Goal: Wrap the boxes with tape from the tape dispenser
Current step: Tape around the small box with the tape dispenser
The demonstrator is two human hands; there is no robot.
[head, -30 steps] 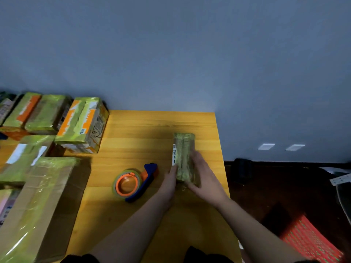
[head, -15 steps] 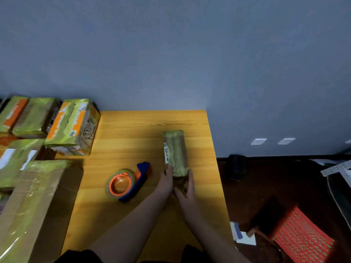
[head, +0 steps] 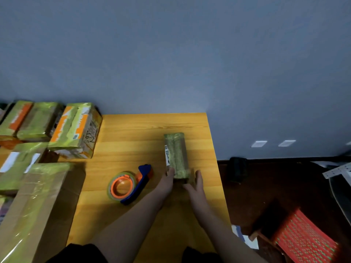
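A narrow box [head: 175, 154] wrapped in greenish tape stands lengthwise on the yellow wooden table [head: 133, 141], near its right edge. My left hand [head: 167, 182] touches the box's near left corner with straight fingers. My right hand [head: 195, 184] lies flat against the near right side of the box. To the left of my hands lies the blue tape dispenser [head: 131, 184] with its orange-cored roll, untouched.
Several taped boxes [head: 76, 130] are stacked along the table's left side, with a big cardboard box [head: 38, 205] at the front left. To the right the table ends above dark floor, where a red patterned stool [head: 303, 238] stands.
My right hand slid off the top of the box to its near right side. Both hands now sit at the near end of the box.
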